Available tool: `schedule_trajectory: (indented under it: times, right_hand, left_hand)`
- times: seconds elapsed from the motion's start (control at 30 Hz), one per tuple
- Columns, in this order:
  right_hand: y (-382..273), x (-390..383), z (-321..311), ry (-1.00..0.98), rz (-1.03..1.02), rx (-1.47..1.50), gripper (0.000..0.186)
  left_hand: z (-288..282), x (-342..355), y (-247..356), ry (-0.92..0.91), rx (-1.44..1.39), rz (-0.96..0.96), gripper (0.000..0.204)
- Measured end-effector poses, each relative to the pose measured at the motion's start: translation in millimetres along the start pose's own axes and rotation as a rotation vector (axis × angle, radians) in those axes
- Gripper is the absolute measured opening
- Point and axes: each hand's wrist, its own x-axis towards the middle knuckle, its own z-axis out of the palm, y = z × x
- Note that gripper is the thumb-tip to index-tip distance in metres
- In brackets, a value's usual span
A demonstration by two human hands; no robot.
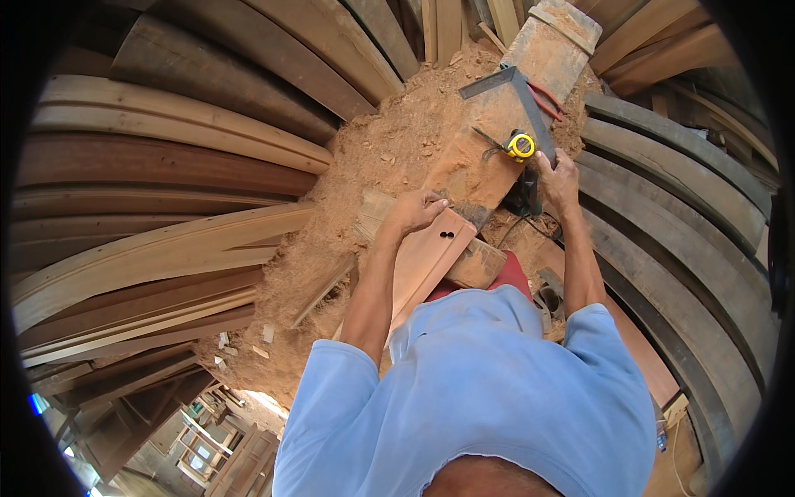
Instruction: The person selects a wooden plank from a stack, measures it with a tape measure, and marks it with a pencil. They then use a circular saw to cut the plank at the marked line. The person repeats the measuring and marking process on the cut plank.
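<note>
My left hand is closed at the far end of a reddish wooden board, which has two dark round holes near that end. The board slants back toward my body at my left side. My right hand grips the near end of a dark metal carpenter's square, which lies on a dusty wooden bench plank. Just left of my right fingers sits a yellow and black tape measure. Pliers with red handles lie beyond it, partly behind the square.
Sawdust and shavings cover the ground around the bench. Long boards are stacked on the left, and more dark planks on the right. A black object with a cord sits below the tape measure. A wooden block supports the board.
</note>
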Motion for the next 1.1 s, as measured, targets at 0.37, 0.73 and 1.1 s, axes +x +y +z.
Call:
schedule_trajectory:
  times: [0.37, 0.73, 1.1]
  right_hand:
    - [4.2, -99.4, 50.1, -0.269, -0.183, 0.075, 0.035]
    - [16.2, -137.0, 70.0, -0.432, -0.092, 0.037, 0.032]
    - [10.9, -133.9, 34.6, 0.014, -0.066, 0.118, 0.03]
  left_hand:
    - [-10.6, 0.6, -38.0, 0.601, -0.275, 0.136, 0.047]
    - [12.5, 3.8, -80.0, 0.217, -0.219, -0.078, 0.025]
    - [16.7, 13.6, -92.7, -0.003, -0.546, -0.023, 0.016]
